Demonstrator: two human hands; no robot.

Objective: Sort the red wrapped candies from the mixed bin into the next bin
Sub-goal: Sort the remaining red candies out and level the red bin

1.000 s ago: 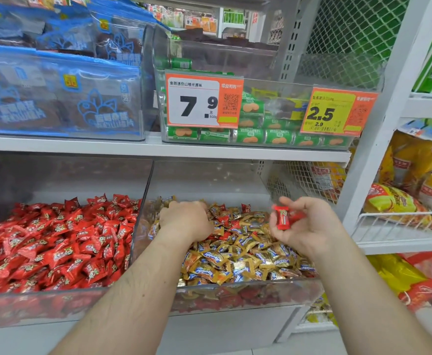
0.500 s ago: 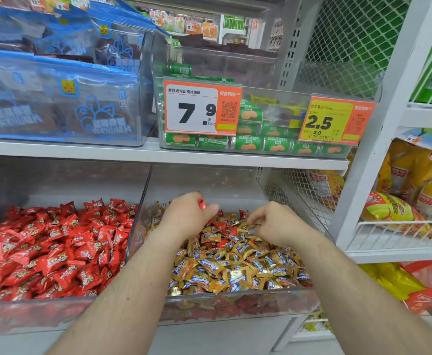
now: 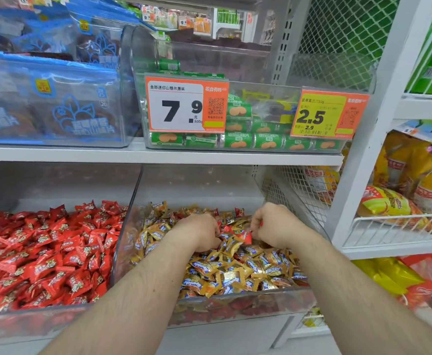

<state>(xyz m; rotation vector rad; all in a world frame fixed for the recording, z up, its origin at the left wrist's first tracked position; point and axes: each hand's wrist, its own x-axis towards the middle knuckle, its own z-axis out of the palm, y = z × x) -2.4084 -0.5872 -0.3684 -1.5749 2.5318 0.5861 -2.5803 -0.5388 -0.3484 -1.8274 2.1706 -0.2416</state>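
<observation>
The clear mixed bin (image 3: pixel 238 302) on the lower shelf holds mostly gold-and-blue wrapped candies (image 3: pixel 225 275), with a few red ones at the back. Both my hands are down in it, close together. My right hand (image 3: pixel 273 225) has curled fingers and pinches a red wrapped candy (image 3: pixel 246 237) at its fingertips. My left hand (image 3: pixel 199 231) is curled knuckles-up on the pile, and a bit of red wrapper (image 3: pixel 220 227) shows at its fingertips. To the left, the neighbouring clear bin (image 3: pixel 30 326) is heaped with red wrapped candies (image 3: pixel 50 252).
A white shelf board (image 3: pixel 158 156) runs just above the bins, carrying a box of green rolls with orange price tags (image 3: pixel 184 106). A wire mesh panel (image 3: pixel 297 190) stands right of the mixed bin. Wire baskets of yellow snack bags (image 3: pixel 389 203) are further right.
My right hand dropped from the air into the mixed bin and now pinches a red candy. My left hand lowered into the pile beside it. The view has moved closer.
</observation>
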